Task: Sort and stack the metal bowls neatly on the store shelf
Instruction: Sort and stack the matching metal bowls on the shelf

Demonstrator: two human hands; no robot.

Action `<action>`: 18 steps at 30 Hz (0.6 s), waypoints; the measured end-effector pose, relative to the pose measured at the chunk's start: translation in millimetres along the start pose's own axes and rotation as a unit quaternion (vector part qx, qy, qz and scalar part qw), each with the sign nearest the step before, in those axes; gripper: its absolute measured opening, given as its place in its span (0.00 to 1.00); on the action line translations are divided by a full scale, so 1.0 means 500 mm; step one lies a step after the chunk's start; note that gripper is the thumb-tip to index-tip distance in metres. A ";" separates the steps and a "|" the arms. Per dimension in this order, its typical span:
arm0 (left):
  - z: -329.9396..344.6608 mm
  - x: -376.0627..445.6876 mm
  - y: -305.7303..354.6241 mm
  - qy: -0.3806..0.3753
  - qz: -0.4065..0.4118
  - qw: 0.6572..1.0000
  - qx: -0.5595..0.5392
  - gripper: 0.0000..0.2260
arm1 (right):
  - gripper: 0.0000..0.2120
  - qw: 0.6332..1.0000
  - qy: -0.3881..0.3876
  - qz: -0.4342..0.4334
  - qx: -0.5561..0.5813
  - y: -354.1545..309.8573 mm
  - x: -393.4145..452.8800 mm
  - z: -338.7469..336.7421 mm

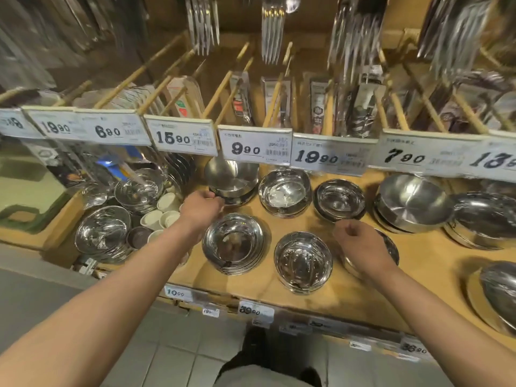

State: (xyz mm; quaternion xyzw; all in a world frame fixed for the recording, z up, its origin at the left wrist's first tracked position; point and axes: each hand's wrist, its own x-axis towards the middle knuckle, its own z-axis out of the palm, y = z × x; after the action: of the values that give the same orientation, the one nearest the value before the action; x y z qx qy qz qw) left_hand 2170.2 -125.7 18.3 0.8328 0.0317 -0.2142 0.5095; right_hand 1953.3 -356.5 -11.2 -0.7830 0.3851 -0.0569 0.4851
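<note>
metal bowls (236, 243) sit in stacks across the wooden shelf (349, 289) under the price tags (245, 148). our left hand (199, 209) reaches the back stack (231, 178), fingers curled at its rim. our right hand (360, 245) hovers loosely curled, holding nothing, over a flat dish (391, 247).

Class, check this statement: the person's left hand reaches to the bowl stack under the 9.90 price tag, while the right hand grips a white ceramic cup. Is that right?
One part is wrong. The head view shows the right hand holding nothing, fingers loosely curled above a steel plate. The white cups sit far left, untouched. The left hand does reach the bowl stack under the 9.90 price tag.
</note>
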 end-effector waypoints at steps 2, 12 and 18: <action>0.004 0.030 0.007 -0.006 -0.008 1.000 0.008 0.05 | 0.04 1.000 0.010 0.023 0.010 0.013 0.004 -0.003; 0.034 0.179 0.001 -0.009 -0.067 0.998 0.016 0.10 | 0.07 0.990 0.089 0.092 0.054 0.034 -0.001 -0.006; 0.052 0.205 0.021 -0.042 -0.096 0.994 -0.027 0.05 | 0.09 0.973 0.180 0.144 -0.022 0.065 -0.014 -0.026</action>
State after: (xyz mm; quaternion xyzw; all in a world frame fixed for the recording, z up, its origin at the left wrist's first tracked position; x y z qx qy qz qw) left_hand 2257.4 -170.1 -23.0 0.8019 0.0960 -0.2960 0.5101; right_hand 1924.6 -368.6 -28.5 -0.7068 0.5756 -0.1184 0.3939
